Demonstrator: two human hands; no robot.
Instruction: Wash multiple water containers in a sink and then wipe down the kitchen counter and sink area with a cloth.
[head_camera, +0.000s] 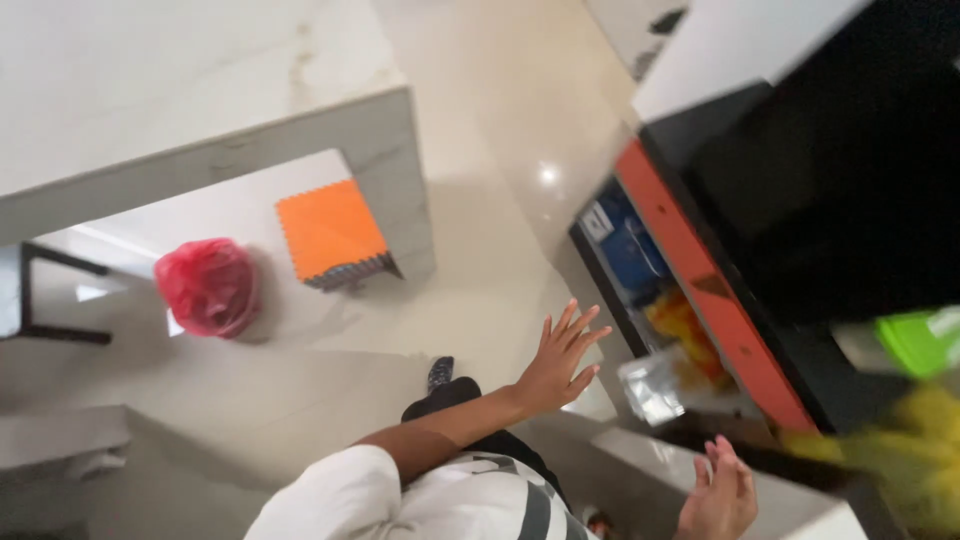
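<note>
Item: I held left hand (558, 358) spread wide, empty, reaching toward open drawer (650, 300) of packets under orange-edged black counter (715, 300); right hand (718, 498) open, empty; slower, steadier approach judged best

A stack of foam mats (333, 235) sits on the floor (480, 150) against the counter (200, 90) end, with a tied bag (207, 285) just left of it. Across the open floor to the right stands a cabinet (800, 200), its drawer (650, 300) pulled out and holding what seem to be packets. The left hand (560, 360) hovers near the drawer; the right hand (718, 495) lies nearer, below it.
</note>
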